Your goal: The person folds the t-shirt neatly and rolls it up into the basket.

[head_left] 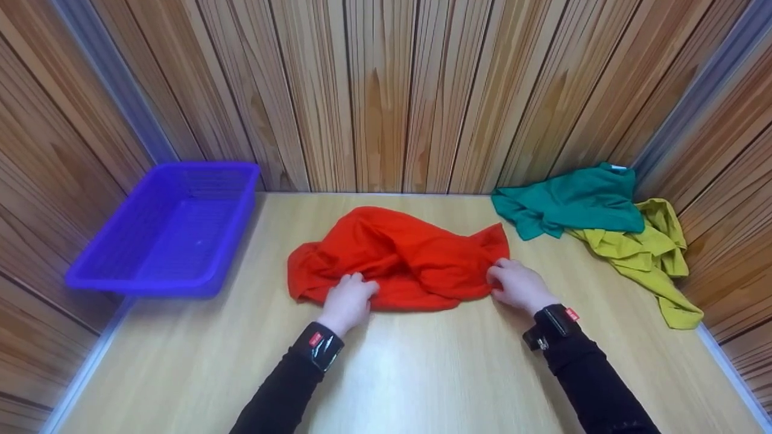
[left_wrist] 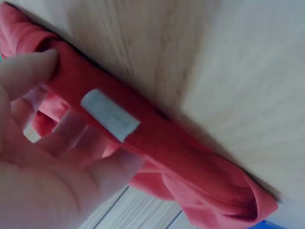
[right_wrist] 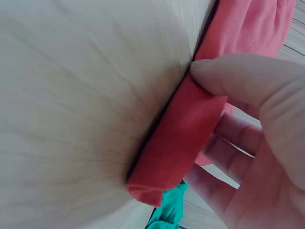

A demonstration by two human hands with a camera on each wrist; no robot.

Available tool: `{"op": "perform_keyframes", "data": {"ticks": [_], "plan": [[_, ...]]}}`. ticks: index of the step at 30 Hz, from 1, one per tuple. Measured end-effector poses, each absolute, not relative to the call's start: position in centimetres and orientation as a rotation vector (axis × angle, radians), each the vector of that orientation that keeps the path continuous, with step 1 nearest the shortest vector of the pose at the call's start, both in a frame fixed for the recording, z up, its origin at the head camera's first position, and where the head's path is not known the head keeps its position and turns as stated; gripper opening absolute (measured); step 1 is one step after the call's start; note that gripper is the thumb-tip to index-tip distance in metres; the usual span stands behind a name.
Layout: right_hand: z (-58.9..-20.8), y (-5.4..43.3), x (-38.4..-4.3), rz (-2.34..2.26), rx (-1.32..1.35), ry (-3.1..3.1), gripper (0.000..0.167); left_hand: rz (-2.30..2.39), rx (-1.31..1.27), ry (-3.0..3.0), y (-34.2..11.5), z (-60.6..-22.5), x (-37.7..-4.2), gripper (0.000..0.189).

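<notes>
A crumpled red garment (head_left: pixel 410 253) lies spread sideways on the tabletop between both hands. My left hand (head_left: pixel 348 300) pinches its near edge, left of its middle. In the left wrist view a white label (left_wrist: pixel 110 115) shows on the red fabric beside the fingers. At the garment's right end, my right hand (head_left: pixel 522 286) holds the near corner. The right wrist view has the thumb (right_wrist: pixel 214 76) over the red fabric (right_wrist: pixel 176 138), with the other fingers partly hidden behind it.
On the left stands a purple plastic basket (head_left: pixel 211 280) with slatted sides. A green garment (head_left: pixel 579 199) lies at the back right, overlapping a crumpled yellow one (head_left: pixel 651 247). Wood-patterned walls (head_left: pixel 386 96) enclose the light tabletop (head_left: pixel 434 374) at the back and both sides.
</notes>
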State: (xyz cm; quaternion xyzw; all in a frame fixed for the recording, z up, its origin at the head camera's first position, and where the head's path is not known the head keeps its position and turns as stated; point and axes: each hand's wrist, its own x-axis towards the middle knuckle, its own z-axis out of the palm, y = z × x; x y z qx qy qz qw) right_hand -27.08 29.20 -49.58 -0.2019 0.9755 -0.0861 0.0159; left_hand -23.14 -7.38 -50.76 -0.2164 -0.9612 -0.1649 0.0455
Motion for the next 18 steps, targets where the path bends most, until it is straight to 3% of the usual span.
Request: {"op": "perform_keyframes", "data": {"ticks": [10,18], "plan": [[-44.9,32.8,-27.7,-0.581,-0.432,3.188,0.012,-0.745,-0.609,-2.656,-12.7,-47.2,-24.5,0.019],[-40.5,35.4,-26.6,-0.776,-0.244,3.351,0.018,-0.928,-0.315,-2.591,-18.5,-42.2,-24.5,0.029]]}}
